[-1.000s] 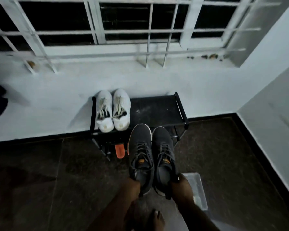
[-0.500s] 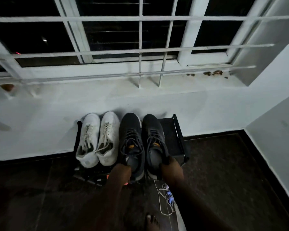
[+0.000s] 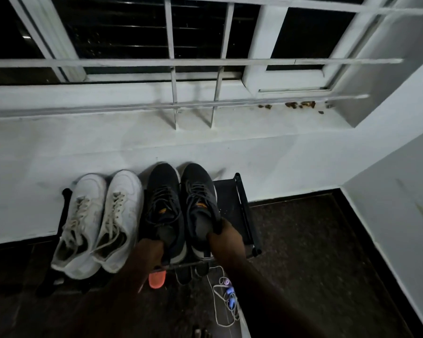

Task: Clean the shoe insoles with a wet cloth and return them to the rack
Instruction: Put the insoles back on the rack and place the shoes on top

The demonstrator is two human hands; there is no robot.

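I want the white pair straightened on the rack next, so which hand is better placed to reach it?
The left hand. It grips the heel of the left grey shoe, directly beside the white pair. The right hand holds the right grey shoe farther away and would have to cross over.

A rack [image 3: 242, 211] stood on the floor [image 3: 327, 252] against the wall [image 3: 59, 167], below a barred window [image 3: 171, 57]. On its top shelf two pairs sat side by side, toes toward the wall: the laced pair [image 3: 98, 223] at the left end, the dark pair [image 3: 181, 206] just to its right, touching it. Right of the dark pair a strip of shelf lay bare up to the rack's right end bar. The left hand [image 3: 147, 252] held the heel of the dark pair's left shoe; the right hand [image 3: 226, 242] held the heel of its right shoe. Under the shelf's front edge a sandal tip [image 3: 157, 279] showed, and right of it a cable [image 3: 224, 301] lay on the floor.
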